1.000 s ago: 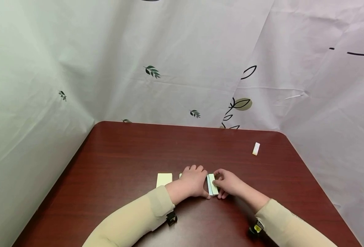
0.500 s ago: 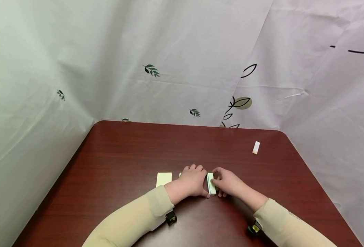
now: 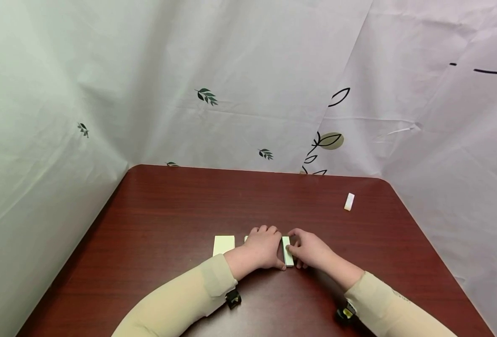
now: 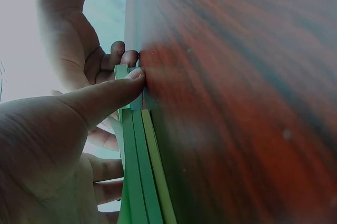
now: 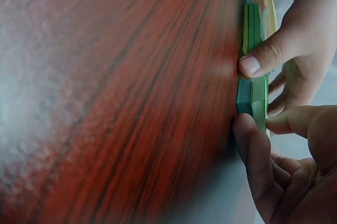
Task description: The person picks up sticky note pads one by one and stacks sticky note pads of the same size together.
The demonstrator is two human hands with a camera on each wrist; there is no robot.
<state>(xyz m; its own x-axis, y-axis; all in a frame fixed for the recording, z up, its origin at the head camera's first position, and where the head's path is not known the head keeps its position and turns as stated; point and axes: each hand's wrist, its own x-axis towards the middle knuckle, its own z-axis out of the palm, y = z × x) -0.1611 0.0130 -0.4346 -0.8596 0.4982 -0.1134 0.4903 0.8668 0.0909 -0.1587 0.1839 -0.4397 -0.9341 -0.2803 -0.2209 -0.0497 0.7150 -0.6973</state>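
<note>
In the head view my left hand (image 3: 263,249) spans a sticky note pad (image 3: 246,239), fingertips at its far side and thumb at its near right corner. Most of that pad is hidden; its green and yellow layered edge (image 4: 139,171) shows in the left wrist view. My right hand (image 3: 311,250) pinches a narrow pale sticky note pad (image 3: 288,257) just to the right, thumb on top. In the right wrist view this narrow green pad (image 5: 258,103) lies over a blue narrow pad (image 5: 244,96), by the left thumb (image 5: 258,63).
Another pale yellow pad (image 3: 224,244) lies left of my left hand. A small white strip-like block (image 3: 349,201) lies at the table's far right. The brown table (image 3: 181,201) meets a white patterned cloth (image 3: 240,93) behind. A black wrist camera (image 3: 233,298) hangs under the left cuff.
My right hand has shifted slightly left, bringing the pale narrow pad over the blue one, whose visible strip has nearly vanished from the head view. My left hand has stayed in place.
</note>
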